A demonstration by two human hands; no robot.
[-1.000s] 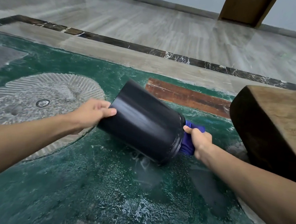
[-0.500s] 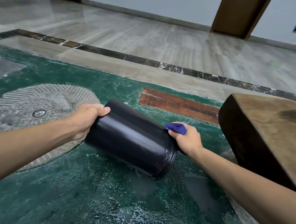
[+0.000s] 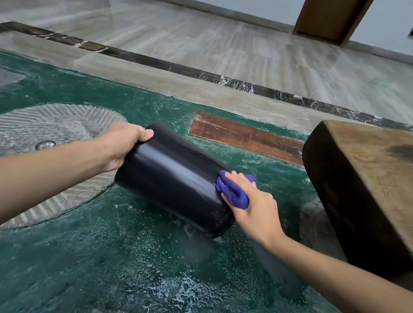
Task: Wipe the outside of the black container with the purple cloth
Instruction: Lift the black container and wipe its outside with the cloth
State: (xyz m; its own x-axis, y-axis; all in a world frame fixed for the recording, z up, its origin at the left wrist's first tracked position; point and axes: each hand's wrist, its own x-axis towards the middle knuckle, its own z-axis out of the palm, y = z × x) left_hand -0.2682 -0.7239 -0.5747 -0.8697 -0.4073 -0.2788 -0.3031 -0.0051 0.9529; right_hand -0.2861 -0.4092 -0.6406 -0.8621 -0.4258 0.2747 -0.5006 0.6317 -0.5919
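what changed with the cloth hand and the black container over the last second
The right hand brought the bunched purple cloth from behind the container's lower end up onto its upper side wall. The left hand kept its grip on the raised end, and the glossy black cylindrical container stayed tilted over the wet green floor.

Single head-worn view, angled forward and down, close

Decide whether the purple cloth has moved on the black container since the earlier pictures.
Yes. The purple cloth has come from behind the black container's lower end onto its upper side wall, toward the rim held by the left hand.
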